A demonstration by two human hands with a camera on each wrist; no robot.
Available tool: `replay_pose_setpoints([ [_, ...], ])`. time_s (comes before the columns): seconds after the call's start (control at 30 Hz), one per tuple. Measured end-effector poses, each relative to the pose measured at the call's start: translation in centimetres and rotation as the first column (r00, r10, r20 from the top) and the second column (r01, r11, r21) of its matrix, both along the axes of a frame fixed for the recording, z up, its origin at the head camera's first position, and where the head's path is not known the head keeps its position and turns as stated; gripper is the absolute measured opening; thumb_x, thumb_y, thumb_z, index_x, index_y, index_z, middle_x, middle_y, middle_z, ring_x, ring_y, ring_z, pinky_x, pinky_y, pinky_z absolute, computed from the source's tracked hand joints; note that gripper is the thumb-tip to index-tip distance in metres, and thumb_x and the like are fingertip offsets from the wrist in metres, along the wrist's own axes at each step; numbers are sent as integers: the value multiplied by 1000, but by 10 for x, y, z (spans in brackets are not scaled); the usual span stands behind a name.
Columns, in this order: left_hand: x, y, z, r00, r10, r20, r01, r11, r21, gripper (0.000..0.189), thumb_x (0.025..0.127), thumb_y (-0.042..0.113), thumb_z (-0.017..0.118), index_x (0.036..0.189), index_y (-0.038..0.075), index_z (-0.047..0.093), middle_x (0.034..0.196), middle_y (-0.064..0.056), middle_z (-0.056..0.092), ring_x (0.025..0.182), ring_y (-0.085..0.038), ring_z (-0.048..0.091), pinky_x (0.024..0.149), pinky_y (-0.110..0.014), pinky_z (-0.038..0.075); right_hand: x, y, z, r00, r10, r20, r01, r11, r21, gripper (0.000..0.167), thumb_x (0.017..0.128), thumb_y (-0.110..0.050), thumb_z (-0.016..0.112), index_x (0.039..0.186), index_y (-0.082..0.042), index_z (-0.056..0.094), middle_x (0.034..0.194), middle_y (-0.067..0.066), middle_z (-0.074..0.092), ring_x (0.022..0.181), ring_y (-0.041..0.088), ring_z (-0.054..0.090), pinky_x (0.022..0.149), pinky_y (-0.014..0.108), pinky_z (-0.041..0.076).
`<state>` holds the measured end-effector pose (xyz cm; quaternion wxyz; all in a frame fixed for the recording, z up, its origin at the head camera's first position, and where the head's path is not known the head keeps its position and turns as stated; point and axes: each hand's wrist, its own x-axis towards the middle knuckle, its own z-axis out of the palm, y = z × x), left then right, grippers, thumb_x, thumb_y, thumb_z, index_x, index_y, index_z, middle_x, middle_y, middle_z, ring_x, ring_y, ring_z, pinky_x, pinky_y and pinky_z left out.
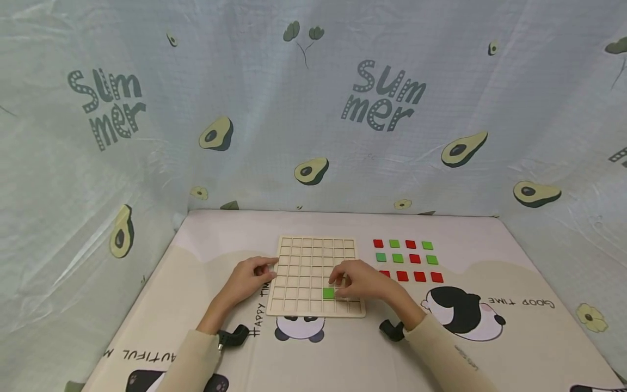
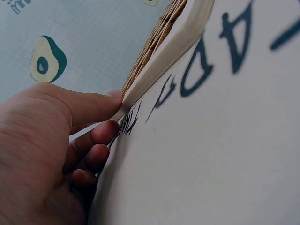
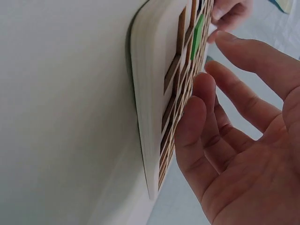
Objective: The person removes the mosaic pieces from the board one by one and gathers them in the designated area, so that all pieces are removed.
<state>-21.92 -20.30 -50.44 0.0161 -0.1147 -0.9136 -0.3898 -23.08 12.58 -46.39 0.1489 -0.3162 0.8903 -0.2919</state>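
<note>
A pale wooden grid board (image 1: 300,275) lies flat on the table, its squares marked off by raised strips. One bright green square tile (image 1: 329,293) sits in a cell toward its near side. At the board's left edge, my left hand (image 1: 248,279) holds on with thumb and bent fingers; in the left wrist view the thumb (image 2: 101,104) touches the rim. My right hand (image 1: 361,280) hovers over the board's right part, beside the green tile. Its fingers are loosely bent and apart, with nothing between them in the right wrist view.
Right of the board lie rows of loose square tiles, among them a red tile (image 1: 410,244), a green tile (image 1: 398,258) and a teal tile (image 1: 380,257). The printed tablecloth (image 1: 352,354) shows pandas and lettering. A patterned curtain (image 1: 264,81) encloses the back and sides.
</note>
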Motion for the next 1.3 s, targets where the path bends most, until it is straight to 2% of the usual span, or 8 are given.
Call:
replay_pose_setpoints([
  [0.23, -1, 1, 0, 1000, -6, 9, 6, 1000, 0, 40, 94, 21, 75, 132, 9, 71, 86, 1, 62, 79, -13, 52, 71, -26, 42, 0, -5, -2, 1000, 3, -18, -2, 999, 54, 16, 86, -16, 80, 101, -20, 75, 84, -9, 61, 79, 11, 58, 71, 25, 50],
  [0.57, -1, 1, -1, 1000, -7, 12, 7, 1000, 0, 40, 94, 22, 75, 132, 10, 71, 86, 1, 61, 79, -14, 51, 71, -27, 42, 0, -12, 0, 999, 20, -34, -18, 996, 83, 15, 83, -18, 84, 96, -22, 76, 89, -10, 62, 83, 10, 57, 73, 25, 50],
  [0.73, -1, 1, 0, 1000, -4, 9, 5, 1000, -2, 40, 94, 23, 75, 132, 10, 71, 86, 1, 61, 79, -14, 52, 72, -27, 42, 0, -17, 3, 999, 38, -32, -35, 995, 88, 15, 83, -17, 84, 95, -22, 76, 87, -11, 63, 83, 10, 58, 74, 24, 50],
  [1.3, 0, 1, 1, 1000, -7, 6, 7, 1000, 0, 39, 94, 21, 75, 132, 9, 71, 86, 1, 61, 79, -13, 51, 71, -27, 42, -3, -20, -1, 998, 66, -10, -65, 995, 69, 16, 83, -12, 83, 93, -21, 75, 83, -8, 63, 79, 8, 56, 71, 22, 49],
])
